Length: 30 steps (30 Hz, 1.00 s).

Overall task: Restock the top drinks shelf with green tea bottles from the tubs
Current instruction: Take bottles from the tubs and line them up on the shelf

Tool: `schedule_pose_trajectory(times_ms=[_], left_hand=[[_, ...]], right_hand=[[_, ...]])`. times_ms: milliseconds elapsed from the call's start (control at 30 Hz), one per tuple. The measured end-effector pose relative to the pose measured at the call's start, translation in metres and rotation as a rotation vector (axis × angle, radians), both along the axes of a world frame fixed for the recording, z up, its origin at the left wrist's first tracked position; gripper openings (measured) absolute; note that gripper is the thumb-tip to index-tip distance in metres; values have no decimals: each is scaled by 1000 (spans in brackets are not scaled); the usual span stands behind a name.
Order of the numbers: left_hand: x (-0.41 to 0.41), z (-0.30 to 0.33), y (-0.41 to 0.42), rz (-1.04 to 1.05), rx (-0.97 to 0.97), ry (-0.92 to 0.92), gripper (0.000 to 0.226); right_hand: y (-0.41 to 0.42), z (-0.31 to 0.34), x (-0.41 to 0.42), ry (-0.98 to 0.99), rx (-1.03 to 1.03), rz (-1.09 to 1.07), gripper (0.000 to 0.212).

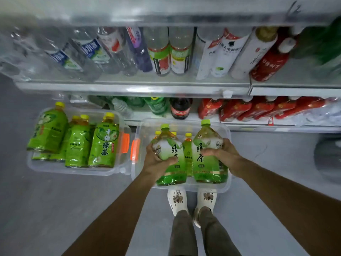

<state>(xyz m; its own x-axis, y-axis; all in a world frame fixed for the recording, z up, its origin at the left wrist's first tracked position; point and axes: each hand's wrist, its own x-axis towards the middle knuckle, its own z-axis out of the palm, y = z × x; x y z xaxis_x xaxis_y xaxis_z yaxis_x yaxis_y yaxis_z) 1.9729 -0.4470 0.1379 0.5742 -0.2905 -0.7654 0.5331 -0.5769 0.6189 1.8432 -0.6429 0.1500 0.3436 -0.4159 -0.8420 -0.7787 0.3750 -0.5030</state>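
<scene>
Two clear plastic tubs stand on the floor before the shelves. My left hand (156, 157) grips a large green tea bottle (172, 167) above the right tub (226, 133). My right hand (221, 154) grips a second large green tea bottle (208, 163) beside the first. Smaller yellow-capped bottles (187, 154) stand between and behind these two in the tub. The left tub (73, 170) holds several green tea bottles (104, 145) with yellow caps. The top shelf edge (166, 17) runs across the upper frame, blurred.
The middle shelf (129, 87) carries water, soda and white and red bottles. The lower shelf holds a cola bottle (180, 109), green bottles and red packs (258, 108). My white shoes (177, 198) stand just behind the right tub. A dark round object (328, 156) is at the right.
</scene>
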Motion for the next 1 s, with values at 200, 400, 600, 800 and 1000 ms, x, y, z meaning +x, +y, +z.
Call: schedule_pose_trajectory(times_ms=[200, 400, 600, 800, 1000], left_hand=[[12, 102, 6, 69, -138, 14, 84], [26, 212, -8, 120, -426, 70, 72], [36, 311, -38, 121, -568, 82, 119], [29, 404, -54, 95, -763, -102, 85], [19, 493, -71, 17, -920, -307, 82]], right_hand=[[-19, 107, 0, -200, 43, -32, 111], [-36, 226, 4, -447, 68, 4, 105], [-40, 338, 13, -642, -70, 18, 117], [-35, 432, 8, -807, -276, 6, 71], [-45, 511, -10, -958, -486, 11, 75]])
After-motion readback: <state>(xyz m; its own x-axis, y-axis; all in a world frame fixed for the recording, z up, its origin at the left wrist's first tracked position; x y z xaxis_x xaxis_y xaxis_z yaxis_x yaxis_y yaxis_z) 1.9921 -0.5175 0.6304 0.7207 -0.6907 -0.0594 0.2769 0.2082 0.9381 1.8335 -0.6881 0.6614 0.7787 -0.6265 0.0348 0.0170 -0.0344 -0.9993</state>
